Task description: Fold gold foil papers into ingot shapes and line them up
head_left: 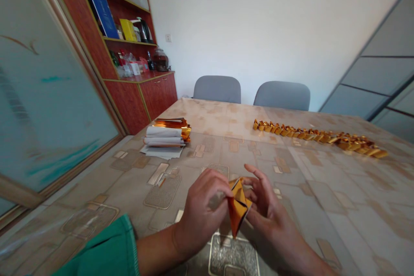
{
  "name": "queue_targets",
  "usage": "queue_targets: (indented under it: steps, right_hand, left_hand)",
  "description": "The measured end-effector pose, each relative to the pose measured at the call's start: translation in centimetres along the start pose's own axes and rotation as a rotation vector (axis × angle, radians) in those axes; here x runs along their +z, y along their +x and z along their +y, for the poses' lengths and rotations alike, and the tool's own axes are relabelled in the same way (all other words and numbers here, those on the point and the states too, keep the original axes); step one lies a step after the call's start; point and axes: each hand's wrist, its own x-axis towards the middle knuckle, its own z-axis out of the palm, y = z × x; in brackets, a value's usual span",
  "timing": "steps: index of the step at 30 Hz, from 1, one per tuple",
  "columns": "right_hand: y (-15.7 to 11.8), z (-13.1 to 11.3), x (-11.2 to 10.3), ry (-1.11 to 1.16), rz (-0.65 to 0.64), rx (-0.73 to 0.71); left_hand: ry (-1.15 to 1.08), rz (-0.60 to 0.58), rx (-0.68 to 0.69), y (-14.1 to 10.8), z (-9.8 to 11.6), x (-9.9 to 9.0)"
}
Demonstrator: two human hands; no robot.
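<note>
A partly folded piece of gold foil paper (238, 208) is held up between my two hands, above the near part of the table. My left hand (207, 207) pinches its left edge between thumb and fingers. On the other side, my right hand (267, 209) grips the right edge with thumb and lower fingers, the index finger raised. The paper has pointed ends and an open fold in its middle. Ahead and to the left lies a stack of gold and white paper sheets (166, 136). A long row of folded gold paper pieces (317, 136) stretches across the right side.
A patterned cloth under clear plastic covers the table (181, 181). Two grey chairs (217, 88) stand at the far edge, before a white wall. To the left are a red-brown shelf cabinet (158, 99) and a frosted glass panel (48, 95).
</note>
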Motion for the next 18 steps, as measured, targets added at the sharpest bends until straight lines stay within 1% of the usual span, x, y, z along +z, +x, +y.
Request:
queue_targets:
  steps: [2, 4, 6, 8, 11, 12, 13, 14, 16, 17, 18]
  right_hand:
    - [-0.1, -0.5, 0.0, 0.130, -0.027, 0.077]
    - [-0.1, -0.7, -0.2, 0.207, -0.067, 0.138]
    - [0.1, -0.6, -0.4, 0.195, -0.059, 0.144]
    - [0.3, -0.3, -0.5, 0.157, -0.030, 0.132]
    - [0.7, -0.1, -0.5, 0.143, 0.012, 0.088]
    - [0.7, -0.2, -0.5, 0.147, 0.030, 0.068]
    - [0.8, -0.3, -0.4, 0.152, 0.054, 0.049]
    - [0.8, -0.4, -0.4, 0.154, 0.075, 0.034]
    - [0.8, -0.6, -0.3, 0.144, 0.091, 0.015]
    - [0.7, -0.6, -0.2, 0.129, 0.081, 0.007]
    - [0.7, -0.6, -0.1, 0.109, 0.062, -0.001]
  left_hand:
    - [0.115, -0.048, 0.158, 0.0, 0.0, -0.2]
    - [0.215, -0.097, 0.254, 0.1, 0.1, -0.3]
    - [0.285, -0.150, 0.289, 0.1, 0.4, -0.4]
    - [0.307, -0.262, 0.240, 0.1, 0.7, -0.5]
    - [0.235, -0.449, 0.080, 0.2, 1.1, -0.6]
    - [0.174, -0.463, 0.016, 0.2, 1.2, -0.6]
    - [0.091, -0.422, -0.062, 0.2, 1.1, -0.5]
    - [-0.009, -0.347, -0.175, 0.1, 1.0, -0.3]
    - [-0.249, -0.181, -0.466, 0.0, 0.8, 0.2]
    - [-0.376, -0.120, -0.618, 0.0, 0.6, 0.5]
    - [-0.496, -0.092, -0.755, -0.1, 0.4, 0.7]
